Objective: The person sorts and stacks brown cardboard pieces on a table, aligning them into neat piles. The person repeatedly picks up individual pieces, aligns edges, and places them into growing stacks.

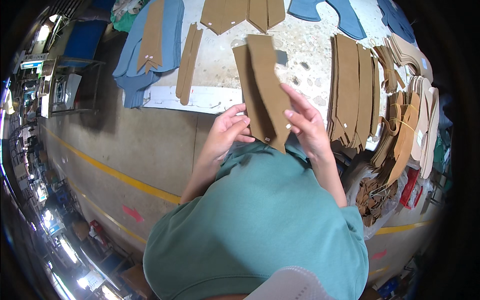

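Close to my body, at the table's near edge, two long brown fabric panels are held up. My left hand is closed on the edge of the left panel, thumb and fingers pinching it. My right hand grips the right panel by its outer edge, thumb in front and index finger stretched along it. This right panel overlaps the left one and is slightly curled, with a shadow between them. Both carry a small white sticker near the lower end.
On the pale, stained table lie brown panel stacks at right, a narrow brown strip pile and blue fabric pieces at left. Tied brown bundles hang at the right edge above a plastic bag of scraps.
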Motion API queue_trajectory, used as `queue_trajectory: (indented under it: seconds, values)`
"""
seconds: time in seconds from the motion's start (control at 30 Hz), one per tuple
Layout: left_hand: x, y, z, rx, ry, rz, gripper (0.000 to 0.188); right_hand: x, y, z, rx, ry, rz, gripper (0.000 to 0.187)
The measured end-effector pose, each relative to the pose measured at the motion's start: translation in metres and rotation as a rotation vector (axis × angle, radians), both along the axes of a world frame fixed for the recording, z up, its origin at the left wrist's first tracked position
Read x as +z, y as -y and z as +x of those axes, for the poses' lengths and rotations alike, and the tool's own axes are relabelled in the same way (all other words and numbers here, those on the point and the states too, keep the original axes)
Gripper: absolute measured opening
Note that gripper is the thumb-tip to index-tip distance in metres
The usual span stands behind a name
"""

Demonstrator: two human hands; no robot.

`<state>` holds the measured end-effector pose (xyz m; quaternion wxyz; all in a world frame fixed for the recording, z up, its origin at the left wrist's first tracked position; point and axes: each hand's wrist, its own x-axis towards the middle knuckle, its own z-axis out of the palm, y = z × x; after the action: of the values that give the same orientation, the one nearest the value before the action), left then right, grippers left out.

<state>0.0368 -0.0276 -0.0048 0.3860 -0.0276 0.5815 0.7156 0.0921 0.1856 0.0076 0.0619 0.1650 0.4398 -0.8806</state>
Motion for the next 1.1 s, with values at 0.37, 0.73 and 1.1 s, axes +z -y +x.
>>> queue_trajectory:
  seconds: [0.37,0.73,1.1]
  values:
    - [-0.002,-0.007,0.005,0.035,-0.037,-0.039,0.033,-0.008,0.022,0.007,0.099,-0.126,0.362,0.057]
    - [-0.005,-0.009,0.004,0.02,-0.034,0.008,0.03,-0.009,0.015,0.011,-0.074,-0.237,1.035,0.047]
    - [0.02,-0.067,-0.104,-0.035,-0.597,-0.009,0.075,0.014,-0.018,0.035,-0.085,-0.275,0.806,0.037]
